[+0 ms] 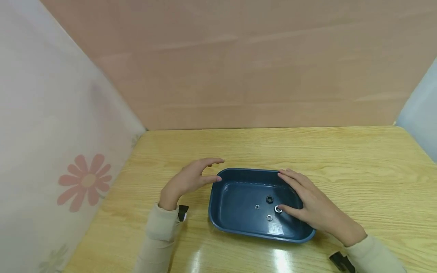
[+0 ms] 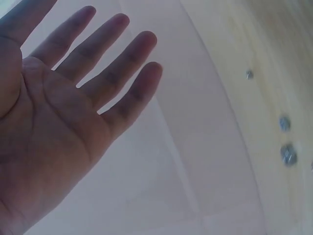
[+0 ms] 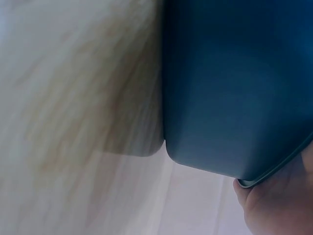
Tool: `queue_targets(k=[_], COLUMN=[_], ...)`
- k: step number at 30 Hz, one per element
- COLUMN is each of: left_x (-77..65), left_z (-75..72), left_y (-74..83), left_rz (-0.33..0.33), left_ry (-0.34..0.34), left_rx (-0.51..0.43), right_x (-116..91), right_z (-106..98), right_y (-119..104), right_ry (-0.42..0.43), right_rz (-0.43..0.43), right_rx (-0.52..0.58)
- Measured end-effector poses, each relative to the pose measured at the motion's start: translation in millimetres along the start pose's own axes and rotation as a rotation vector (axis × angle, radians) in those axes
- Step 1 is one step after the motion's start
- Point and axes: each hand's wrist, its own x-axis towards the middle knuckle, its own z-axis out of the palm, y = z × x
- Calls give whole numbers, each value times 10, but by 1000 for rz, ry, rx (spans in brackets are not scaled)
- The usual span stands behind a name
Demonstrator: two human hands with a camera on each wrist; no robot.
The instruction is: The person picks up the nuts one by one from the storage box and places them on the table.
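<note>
A dark blue rectangular tub [image 1: 239, 227] stands on the table with several hex nuts inside. One nut is dark [image 1: 269, 199], a silver ring-like one [image 1: 278, 209] lies by my right thumb, and a small nut [image 1: 269, 218] is nearer the front. My right hand [image 1: 315, 208] holds the tub's right wall, thumb inside and fingers along the rim. In the right wrist view, that hand [image 3: 281, 205] meets the rim at a corner. My left hand [image 1: 187, 178] hovers at the tub's far left corner, thumb tip beside the rim. Its palm and spread fingers [image 2: 122, 103] show in the left wrist view.
The wood-grain table [image 1: 368, 170] reaches back to a brown paper-like backdrop [image 1: 256, 68]. A pale wall covering with a pink flower [image 1: 88, 180] borders the left. In the left wrist view, blurred small metal pieces [image 2: 288, 155] lie on a light wooden surface.
</note>
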Motion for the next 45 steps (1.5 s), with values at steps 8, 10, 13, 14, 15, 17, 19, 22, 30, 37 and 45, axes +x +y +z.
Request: queue_targets(k=[8,10,13,14,15,17,19,22,30,37,45], left_x=[91,117,141,146,147,140,130,118,104,101,108], left_z=[139,176,248,276,299,339,367,389,446,521,601], left_y=[147,170,183,181,184,189,203,238,277,215,165], left_rz=[29,55,84,92,95,86,78,65,59,86,107], left_ry=[-32,-51,-91,-104,-116,-135,-140,-143,-152,-136,-63], left_rx=[28,53,67,63,54,37,34,46,103,99,141], right_x=[-30,-32,-31,-32,-32,-34,-32,-27,-5,2,21], right_z=[-18,-21,-18,-18,-19,-19,-20,-23,-54,-71,-37], right_y=[-5,-4,-5,-4,-3,-6,-7,-5,-5,-58,-162], right_ry=[16,23,21,18,15,12,9,4,0,-1,10], right_rz=[-2,-5,-3,-1,1,2,2,0,-20,-3,-9], right_rx=[-17,-24,-28,-28,-29,-32,-39,-50,-84,-69,-29])
